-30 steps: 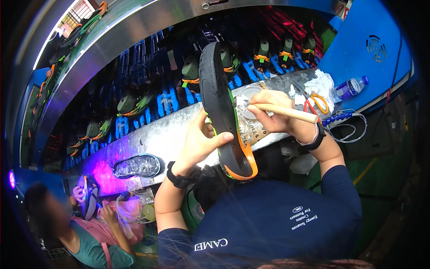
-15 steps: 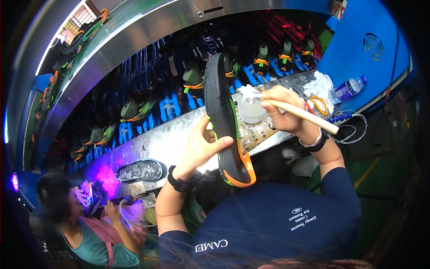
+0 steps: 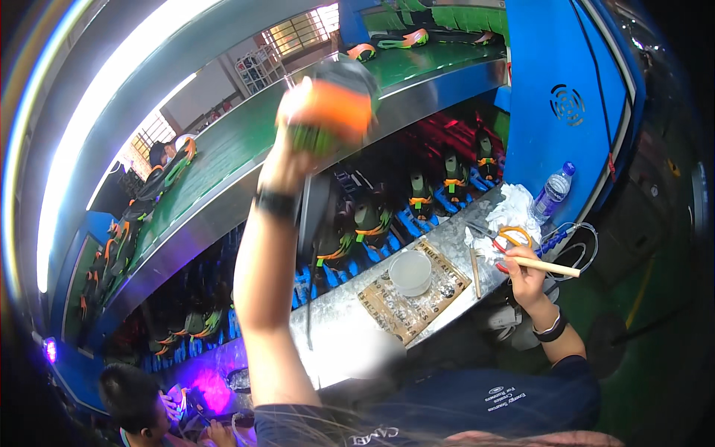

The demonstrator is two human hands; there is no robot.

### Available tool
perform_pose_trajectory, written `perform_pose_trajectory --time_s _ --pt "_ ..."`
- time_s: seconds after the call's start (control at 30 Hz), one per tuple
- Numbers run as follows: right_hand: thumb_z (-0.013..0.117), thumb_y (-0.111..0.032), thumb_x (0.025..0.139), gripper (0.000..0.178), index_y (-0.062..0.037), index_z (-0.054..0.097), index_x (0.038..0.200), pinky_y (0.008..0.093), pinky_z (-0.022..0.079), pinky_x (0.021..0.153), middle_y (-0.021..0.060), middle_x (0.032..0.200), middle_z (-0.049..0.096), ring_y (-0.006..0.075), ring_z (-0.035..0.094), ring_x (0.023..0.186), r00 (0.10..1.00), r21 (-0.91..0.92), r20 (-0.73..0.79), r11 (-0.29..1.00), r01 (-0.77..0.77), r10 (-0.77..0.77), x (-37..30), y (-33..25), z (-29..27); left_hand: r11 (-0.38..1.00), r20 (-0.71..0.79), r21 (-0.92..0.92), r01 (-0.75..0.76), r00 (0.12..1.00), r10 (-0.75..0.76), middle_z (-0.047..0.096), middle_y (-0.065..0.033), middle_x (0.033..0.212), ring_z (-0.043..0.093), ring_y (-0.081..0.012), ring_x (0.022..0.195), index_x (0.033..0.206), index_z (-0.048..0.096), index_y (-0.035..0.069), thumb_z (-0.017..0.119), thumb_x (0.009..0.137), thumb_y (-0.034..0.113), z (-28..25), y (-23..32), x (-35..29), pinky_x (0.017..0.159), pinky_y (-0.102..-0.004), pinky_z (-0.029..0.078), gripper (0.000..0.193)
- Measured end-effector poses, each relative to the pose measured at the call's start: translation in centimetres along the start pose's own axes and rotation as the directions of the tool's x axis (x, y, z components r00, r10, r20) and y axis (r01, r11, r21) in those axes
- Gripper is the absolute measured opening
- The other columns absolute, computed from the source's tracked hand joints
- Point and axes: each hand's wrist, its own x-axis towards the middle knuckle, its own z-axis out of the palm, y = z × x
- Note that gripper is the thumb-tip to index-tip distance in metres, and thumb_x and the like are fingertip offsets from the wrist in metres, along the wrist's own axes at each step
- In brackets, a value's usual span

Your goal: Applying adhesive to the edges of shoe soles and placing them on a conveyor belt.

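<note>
My left hand (image 3: 289,167) is raised in front of the upper belt, its fingers closed on a black shoe sole (image 3: 331,108) with orange and green edging. Motion blurs both the sole and my fingers. Lower, on the right, my right hand (image 3: 527,283) is closed round a brush (image 3: 551,267) by its pale wooden handle; the bristles are hard to tell from the white crumpled cloth (image 3: 514,212) behind. A translucent round tub (image 3: 410,273) stands on a printed cardboard sheet (image 3: 402,316) on the metal bench. Orange-handled scissors (image 3: 515,237) lie beside my right hand.
A green conveyor belt (image 3: 223,141) carries several soles above the bench. Below it, shoe parts (image 3: 370,220) sit on blue holders. A bottle (image 3: 555,192) stands by the blue machine wall (image 3: 547,45). A thin stick (image 3: 475,273) lies near the cardboard. Another person (image 3: 130,395) works lower left.
My left hand has lifted the sole from over the bench up to the belt. My right hand has moved right and down with the brush, away from the tub. The view has tilted up.
</note>
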Motion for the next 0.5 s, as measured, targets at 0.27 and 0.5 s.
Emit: perform_pose_trajectory --time_s 0.27,0.5 --pt "0.053 -0.003 0.080 0.007 -0.0010 0.051 0.086 0.0186 0.031 0.051 0.0023 0.073 0.048 0.0066 0.040 0.059 0.996 0.113 0.025 0.989 -0.090 0.088 -0.3 0.4 0.1 0.778 -0.339 0.629 0.016 0.906 0.255 0.052 -0.0253 0.103 0.058 -0.0311 0.087 0.119 0.030 -0.003 0.046 0.084 0.040 -4.1 -0.4 -4.9 0.063 -0.0357 0.051 0.058" --pt "0.052 -0.004 0.079 0.008 -0.0009 0.050 0.086 0.0229 0.037 0.064 0.0063 0.081 0.049 0.0127 0.045 0.071 0.994 0.049 0.077 0.996 -0.081 0.077 -0.3 2.5 2.7 0.164 -0.323 0.910 0.381 0.400 0.858 0.061 -0.0123 0.073 0.060 -0.0146 0.059 0.092 0.052 -0.003 0.059 0.078 0.015 -11.6 8.5 -20.9 0.046 -0.0235 0.047 0.024"
